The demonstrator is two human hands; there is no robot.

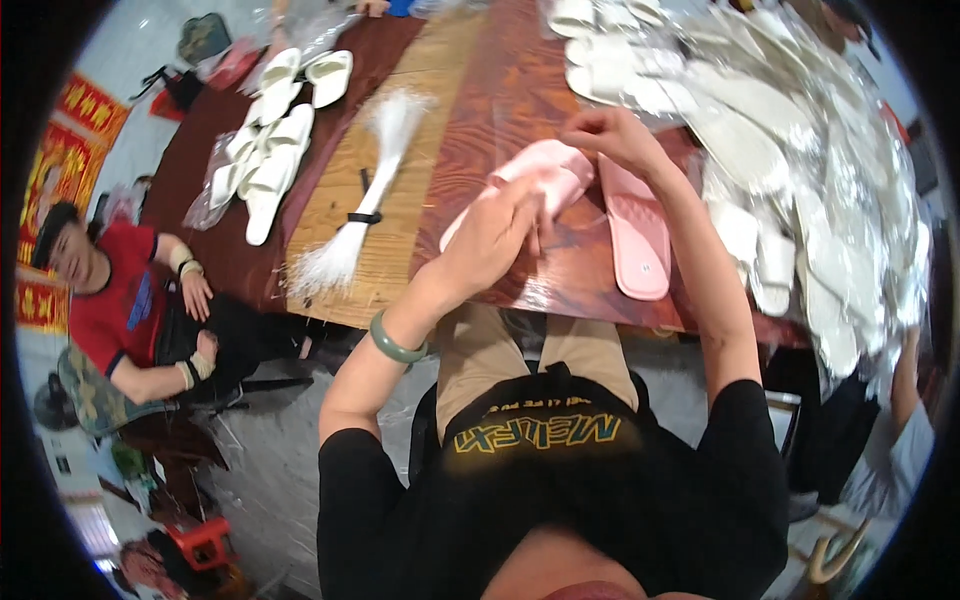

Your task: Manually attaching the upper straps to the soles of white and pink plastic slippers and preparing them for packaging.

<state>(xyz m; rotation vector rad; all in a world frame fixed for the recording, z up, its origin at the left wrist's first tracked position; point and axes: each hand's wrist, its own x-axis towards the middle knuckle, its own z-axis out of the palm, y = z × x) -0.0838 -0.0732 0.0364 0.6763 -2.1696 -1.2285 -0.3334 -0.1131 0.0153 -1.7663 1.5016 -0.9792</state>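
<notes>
Just in front of me on the table, a pink slipper (562,172) lies slanted, its toe end pointing away to the right. My left hand (500,232) rests across it with bent fingers gripping it; the fingertips are slightly blurred. Above the far end of that slipper is my right hand (612,135), thumb and fingers pressed together. Whatever they pinch, if anything, is too small to make out. A second pink slipper (641,245) lies on the table beside my right forearm, sole down, its heel toward me and its upper part partly hidden by the arm.
A bundle of white strands (372,205) with a black tie lies on the left, on a lighter wood strip. White slippers (270,165) stand beyond it. Plastic-wrapped white slippers (745,140) pile up along the right. A person in a red shirt (125,290) sits at the left.
</notes>
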